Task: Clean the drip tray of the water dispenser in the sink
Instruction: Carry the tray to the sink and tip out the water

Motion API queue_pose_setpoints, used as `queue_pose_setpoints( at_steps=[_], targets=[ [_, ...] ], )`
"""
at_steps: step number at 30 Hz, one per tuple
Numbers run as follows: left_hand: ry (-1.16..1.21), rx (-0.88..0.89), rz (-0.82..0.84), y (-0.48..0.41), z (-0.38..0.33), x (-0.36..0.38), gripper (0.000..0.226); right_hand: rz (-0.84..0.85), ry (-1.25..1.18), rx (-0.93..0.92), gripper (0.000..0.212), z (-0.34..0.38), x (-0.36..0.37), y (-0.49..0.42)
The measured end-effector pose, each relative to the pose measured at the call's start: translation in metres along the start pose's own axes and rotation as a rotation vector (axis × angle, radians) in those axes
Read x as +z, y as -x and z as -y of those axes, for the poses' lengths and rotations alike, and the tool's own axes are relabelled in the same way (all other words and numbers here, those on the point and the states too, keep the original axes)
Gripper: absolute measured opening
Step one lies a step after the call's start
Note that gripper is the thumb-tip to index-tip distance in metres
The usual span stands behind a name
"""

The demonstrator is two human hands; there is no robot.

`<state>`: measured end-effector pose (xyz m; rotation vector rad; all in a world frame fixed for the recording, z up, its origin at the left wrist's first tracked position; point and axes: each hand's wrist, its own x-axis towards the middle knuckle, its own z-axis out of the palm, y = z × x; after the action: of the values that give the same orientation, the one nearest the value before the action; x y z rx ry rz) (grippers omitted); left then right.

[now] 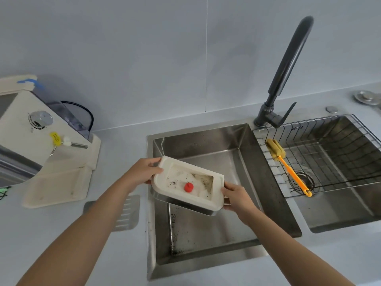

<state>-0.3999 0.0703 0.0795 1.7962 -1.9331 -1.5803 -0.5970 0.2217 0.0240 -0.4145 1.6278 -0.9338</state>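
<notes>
1. Both hands are on the drip tray [186, 183], holding it up over the left basin of the sink [266, 170], tilted, with its lower right corner dipping toward the basin.
2. The left hand [144, 171] clamps the tray's far-left end, thumb over the rim.
3. The right hand [237, 198] grips the tray's near-right corner, fingers curled under it.
4. Inside the tray there are dark specks, a murky patch at the right end and a red float [188, 187] near the middle.
5. Dark specks dot the basin floor below the tray.
6. The black faucet [286, 73] rises behind the sink's divider.
7. In the right basin a wire rack [334, 153] holds an orange-handled sponge brush [288, 168].
8. The water dispenser [41, 145] stands on the counter, well left of the sink.
</notes>
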Motion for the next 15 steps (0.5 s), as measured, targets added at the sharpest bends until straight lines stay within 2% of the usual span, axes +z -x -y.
queue_pose_setpoints(
  at_steps=[8,12,15],
  targets=[
    [-0.16,-0.004,0.01,-0.024,-0.024,-0.009,0.034,-0.024,-0.144,0.127,0.033,-0.004,0.014,-0.015],
    [-0.261,-0.002,0.036,-0.034,-0.04,-0.009,0.014,-0.051,-0.229,0.219,0.033,-0.006,0.019,-0.023],
    [-0.325,-0.024,0.039,-0.043,-0.051,-0.007,0.022,-0.05,-0.264,0.273,0.033,-0.007,0.022,-0.025]
  ],
)
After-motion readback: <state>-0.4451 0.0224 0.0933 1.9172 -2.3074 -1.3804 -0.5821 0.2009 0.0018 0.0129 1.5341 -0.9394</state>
